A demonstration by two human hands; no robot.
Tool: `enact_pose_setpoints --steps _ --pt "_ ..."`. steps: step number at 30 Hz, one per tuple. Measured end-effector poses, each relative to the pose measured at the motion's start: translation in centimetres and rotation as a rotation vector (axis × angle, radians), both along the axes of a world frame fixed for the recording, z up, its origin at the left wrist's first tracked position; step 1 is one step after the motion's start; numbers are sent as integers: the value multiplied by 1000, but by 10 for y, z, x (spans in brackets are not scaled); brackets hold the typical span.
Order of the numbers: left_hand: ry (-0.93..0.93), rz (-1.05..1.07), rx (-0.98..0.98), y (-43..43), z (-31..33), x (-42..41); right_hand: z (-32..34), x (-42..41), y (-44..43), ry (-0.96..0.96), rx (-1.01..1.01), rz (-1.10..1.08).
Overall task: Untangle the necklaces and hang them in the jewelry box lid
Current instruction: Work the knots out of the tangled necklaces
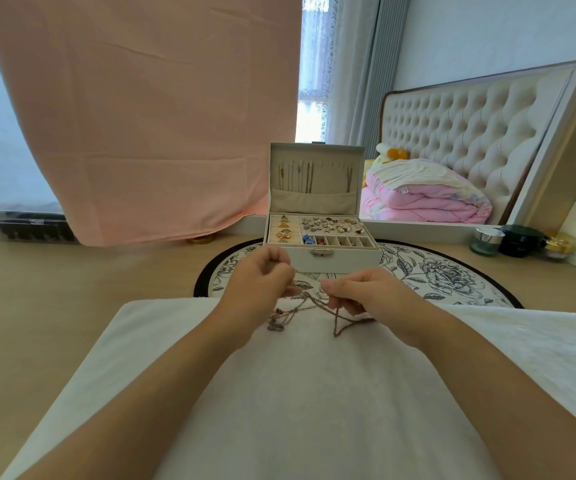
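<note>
Each hand — left hand (260, 277), right hand (356, 289) — pinches the tangled necklaces (300, 310) above the white towel (314, 393), drawing the strands apart to free one for the jewelry box lid (316, 178).

Left hand (260, 275) and right hand (359, 289) both pinch tangled necklaces (305, 308) over white towel (314, 393). Open jewelry box (321, 251) just beyond on floral mat (446, 275), lid (316, 178) upright, several chains hung inside. Jars (518, 240) at right.

2 bare forearms (162, 368) run to bare hands, the left hand (257, 284) and right hand (366, 289).
</note>
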State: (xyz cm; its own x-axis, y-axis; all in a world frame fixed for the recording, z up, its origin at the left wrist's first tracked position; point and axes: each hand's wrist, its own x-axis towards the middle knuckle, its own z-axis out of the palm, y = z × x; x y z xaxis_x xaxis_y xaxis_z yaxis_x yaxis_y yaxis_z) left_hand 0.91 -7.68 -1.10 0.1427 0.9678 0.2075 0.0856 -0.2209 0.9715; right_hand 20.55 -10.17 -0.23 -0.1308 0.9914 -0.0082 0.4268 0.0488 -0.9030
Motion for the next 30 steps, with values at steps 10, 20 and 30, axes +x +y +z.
enact_pose_setpoints --steps 10,20,30 --pt "-272 -179 -210 4 3 -7 -4 -6 5 538 -84 41" --pt "567 -121 326 10 -16 -9 -4 0 6 549 -23 60" --pt "675 -204 239 14 -20 -4 -3 -3 4 532 15 101"
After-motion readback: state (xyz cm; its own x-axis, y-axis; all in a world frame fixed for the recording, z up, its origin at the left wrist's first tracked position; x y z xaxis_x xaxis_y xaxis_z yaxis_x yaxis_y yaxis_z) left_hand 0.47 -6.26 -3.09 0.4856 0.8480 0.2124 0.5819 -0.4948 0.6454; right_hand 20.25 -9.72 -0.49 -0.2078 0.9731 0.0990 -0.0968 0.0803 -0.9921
